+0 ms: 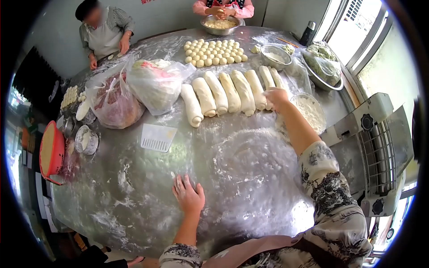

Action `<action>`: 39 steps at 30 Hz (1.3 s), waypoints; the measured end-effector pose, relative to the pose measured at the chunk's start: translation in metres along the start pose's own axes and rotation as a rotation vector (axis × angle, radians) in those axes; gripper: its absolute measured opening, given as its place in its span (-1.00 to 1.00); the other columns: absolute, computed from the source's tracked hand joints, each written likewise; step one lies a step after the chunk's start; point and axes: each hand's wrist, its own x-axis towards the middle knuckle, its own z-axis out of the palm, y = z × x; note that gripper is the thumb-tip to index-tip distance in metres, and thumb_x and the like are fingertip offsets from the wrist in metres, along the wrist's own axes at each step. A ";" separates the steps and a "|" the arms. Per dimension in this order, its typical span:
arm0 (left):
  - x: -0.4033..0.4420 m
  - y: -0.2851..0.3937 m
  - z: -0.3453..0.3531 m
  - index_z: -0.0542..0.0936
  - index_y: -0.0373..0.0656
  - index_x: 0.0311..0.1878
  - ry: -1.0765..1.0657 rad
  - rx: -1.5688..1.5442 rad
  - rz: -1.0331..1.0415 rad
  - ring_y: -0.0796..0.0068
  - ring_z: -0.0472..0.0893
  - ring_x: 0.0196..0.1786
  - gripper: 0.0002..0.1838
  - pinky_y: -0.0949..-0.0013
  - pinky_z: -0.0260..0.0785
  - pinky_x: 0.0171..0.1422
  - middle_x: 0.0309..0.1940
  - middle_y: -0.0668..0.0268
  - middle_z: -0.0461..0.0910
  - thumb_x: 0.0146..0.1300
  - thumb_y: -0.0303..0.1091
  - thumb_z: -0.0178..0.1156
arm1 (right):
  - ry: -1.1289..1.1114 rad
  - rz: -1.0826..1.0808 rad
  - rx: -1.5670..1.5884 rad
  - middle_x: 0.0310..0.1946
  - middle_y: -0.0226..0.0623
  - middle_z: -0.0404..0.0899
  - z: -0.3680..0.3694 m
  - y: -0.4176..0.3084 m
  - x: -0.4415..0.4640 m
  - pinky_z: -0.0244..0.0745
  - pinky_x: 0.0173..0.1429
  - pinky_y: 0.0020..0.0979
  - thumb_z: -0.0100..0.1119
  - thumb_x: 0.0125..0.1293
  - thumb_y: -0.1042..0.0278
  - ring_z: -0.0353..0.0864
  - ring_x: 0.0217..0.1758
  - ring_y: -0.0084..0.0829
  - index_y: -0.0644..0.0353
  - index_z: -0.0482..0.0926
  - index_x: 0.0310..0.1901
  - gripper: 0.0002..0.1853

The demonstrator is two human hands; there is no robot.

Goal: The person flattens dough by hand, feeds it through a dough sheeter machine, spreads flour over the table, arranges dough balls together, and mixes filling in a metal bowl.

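Dough rolls [230,94] lining up at the far centre of the floured surface [111,178], right hand [276,97] touching the right end, grip partly curled, left hand [188,194] lying open, holding nothing.

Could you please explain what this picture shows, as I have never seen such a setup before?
There is no robot here: a person works with two bare hands, and the one picture comes from a camera worn on their head, looking forward and down.

On the floury metal table lie thick dough rolls side by side, with many small dough balls behind them, filled plastic bags and a white scraper.

The left hand is spread on the table, holding nothing. The right hand is at the rightmost rolls; whether it grips one is unclear. Two other people are across the table.
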 end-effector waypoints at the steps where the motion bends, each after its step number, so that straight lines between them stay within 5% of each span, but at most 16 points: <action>1: 0.000 -0.001 -0.001 0.36 -0.24 0.34 -0.002 0.004 -0.004 -0.14 0.20 0.46 -0.36 -0.22 -0.03 0.50 0.40 -0.11 0.24 0.23 -0.16 0.19 | -0.073 0.167 0.019 -0.39 -0.32 0.68 0.021 0.005 0.002 0.56 -0.25 -0.31 0.15 0.33 0.22 0.70 -0.27 -0.35 0.14 0.70 -0.32 -0.78; 3: -0.002 -0.001 0.000 0.35 -0.25 0.34 -0.007 0.001 -0.010 -0.13 0.19 0.47 -0.36 -0.22 -0.04 0.50 0.40 -0.11 0.24 0.24 -0.15 0.19 | -0.271 0.479 0.062 -0.46 -0.33 0.68 0.097 0.028 0.012 0.53 -0.28 -0.23 0.11 0.36 -0.14 0.69 -0.34 -0.34 0.09 0.70 -0.43 -0.54; 5: -0.003 -0.002 0.000 0.36 -0.26 0.34 -0.001 -0.005 -0.006 -0.11 0.18 0.48 -0.36 -0.21 -0.04 0.51 0.40 -0.11 0.23 0.25 -0.14 0.18 | -0.262 -0.330 -0.213 -0.40 -0.38 0.65 -0.008 -0.033 -0.063 0.51 -0.27 -0.24 0.27 0.11 0.44 0.66 -0.27 -0.38 0.03 0.68 -0.38 -0.95; 7: -0.004 -0.001 0.003 0.36 -0.26 0.34 0.003 -0.010 -0.005 -0.10 0.18 0.48 -0.37 -0.20 -0.04 0.51 0.41 -0.10 0.23 0.26 -0.13 0.17 | 0.000 -0.627 0.395 -0.32 -0.37 0.64 0.027 -0.050 -0.112 0.54 -0.21 -0.21 0.29 0.14 0.33 0.66 -0.22 -0.35 0.06 0.66 -0.21 -0.84; 8: -0.004 -0.002 0.004 0.36 -0.26 0.33 0.005 -0.007 -0.005 -0.10 0.18 0.48 -0.38 -0.20 -0.04 0.51 0.41 -0.10 0.23 0.27 -0.13 0.16 | -0.156 -0.574 0.502 -0.31 -0.28 0.64 0.006 -0.061 -0.138 0.59 -0.14 -0.24 0.35 0.15 0.26 0.67 -0.22 -0.35 0.15 0.66 -0.10 -0.70; 11: -0.008 -0.007 0.009 0.34 -0.27 0.36 0.011 0.005 0.006 -0.08 0.16 0.50 -0.36 -0.18 -0.06 0.53 0.43 -0.09 0.21 0.30 -0.11 0.14 | -0.522 0.609 1.586 -0.28 -0.23 0.65 0.004 -0.081 -0.194 0.62 -0.08 -0.33 0.29 0.28 0.29 0.67 -0.16 -0.31 0.20 0.62 0.04 -0.67; 15: -0.018 -0.006 0.014 0.28 -0.28 0.42 -0.023 0.025 0.008 -0.03 0.09 0.55 -0.31 -0.16 -0.10 0.55 0.48 -0.06 0.16 0.33 -0.07 0.11 | -0.093 -0.067 0.871 -0.32 -0.23 0.58 0.024 -0.049 -0.262 0.61 -0.06 -0.40 0.18 0.37 0.36 0.62 -0.16 -0.41 0.33 0.61 -0.05 -0.76; 20: -0.075 0.025 -0.001 0.16 -0.28 0.49 -0.206 0.047 0.061 -0.01 0.03 0.58 -0.20 -0.14 -0.21 0.60 0.52 -0.05 0.07 0.35 0.05 0.07 | -0.043 0.848 1.976 -0.11 -0.26 0.54 -0.041 -0.022 -0.288 0.58 0.09 -0.34 0.06 0.39 0.51 0.58 -0.11 -0.41 0.34 0.56 -0.11 -0.87; 23: -0.122 0.038 -0.006 0.16 -0.26 0.50 -0.254 0.055 0.127 -0.02 0.02 0.58 -0.19 -0.14 -0.22 0.60 0.52 -0.05 0.08 0.34 0.07 0.08 | 0.130 0.989 2.068 -0.21 -0.25 0.54 -0.038 -0.010 -0.293 0.59 0.09 -0.33 -0.01 0.34 0.61 0.58 -0.18 -0.38 0.40 0.55 -0.11 -0.84; 26: -0.160 0.042 -0.013 0.23 -0.22 0.48 -0.200 0.025 0.158 -0.05 0.14 0.53 -0.21 -0.23 -0.12 0.54 0.48 -0.04 0.18 0.30 0.05 0.13 | 0.487 1.012 2.307 -0.33 -0.23 0.50 -0.044 0.012 -0.266 0.65 0.11 -0.35 -0.03 0.35 0.65 0.52 -0.27 -0.36 0.37 0.49 -0.27 -0.91; 28: -0.175 0.041 -0.018 0.28 -0.19 0.45 -0.159 0.029 0.162 -0.07 0.22 0.49 -0.23 -0.27 -0.03 0.49 0.45 -0.02 0.25 0.27 0.03 0.16 | 0.570 0.750 1.669 -0.28 -0.17 0.47 -0.079 0.027 -0.242 0.66 0.14 -0.30 -0.04 0.36 0.59 0.50 -0.25 -0.43 0.43 0.43 -0.28 -0.91; 33: -0.182 0.043 -0.020 0.33 -0.15 0.42 -0.089 0.036 0.150 -0.05 0.26 0.46 -0.25 -0.27 0.01 0.47 0.42 0.01 0.30 0.23 0.04 0.18 | 1.368 0.557 1.876 -0.05 -0.16 0.53 -0.201 0.016 -0.157 0.68 0.08 -0.34 0.09 0.34 0.52 0.56 -0.02 -0.38 0.47 0.51 0.04 -0.72; 35: -0.176 0.044 -0.019 0.35 -0.13 0.41 -0.059 0.026 0.145 -0.04 0.27 0.45 -0.26 -0.27 0.03 0.46 0.41 0.02 0.31 0.22 0.04 0.19 | 1.254 0.703 1.025 -0.19 -0.08 0.63 -0.221 -0.006 -0.120 0.57 -0.19 -0.27 0.15 0.27 0.47 0.62 -0.21 -0.23 0.39 0.56 -0.16 -0.82; 36: -0.176 0.045 -0.019 0.36 -0.13 0.41 -0.050 0.015 0.141 -0.04 0.28 0.45 -0.26 -0.27 0.03 0.45 0.40 0.03 0.32 0.21 0.05 0.19 | 1.116 0.346 0.349 -0.23 -0.05 0.62 -0.157 -0.010 -0.066 0.51 -0.13 -0.21 0.10 0.28 0.49 0.61 -0.19 -0.10 0.39 0.53 -0.21 -0.86; 37: -0.181 0.045 -0.020 0.36 -0.12 0.40 -0.050 0.005 0.141 -0.03 0.28 0.44 -0.26 -0.26 0.04 0.45 0.40 0.04 0.32 0.20 0.05 0.19 | 0.282 0.088 0.372 -0.02 0.08 0.57 -0.141 -0.029 -0.022 0.47 0.12 -0.14 0.07 0.31 0.41 0.55 0.07 0.00 0.44 0.45 0.08 -0.64; 39: -0.178 0.045 -0.023 0.37 -0.09 0.40 -0.062 0.016 0.135 -0.03 0.28 0.45 -0.26 -0.26 0.03 0.46 0.40 0.05 0.33 0.20 0.05 0.20 | 0.098 0.061 0.861 0.47 0.35 -0.02 -0.134 -0.092 -0.051 0.07 0.55 -0.14 0.28 0.26 0.05 0.03 0.55 0.11 0.42 -0.19 0.50 0.04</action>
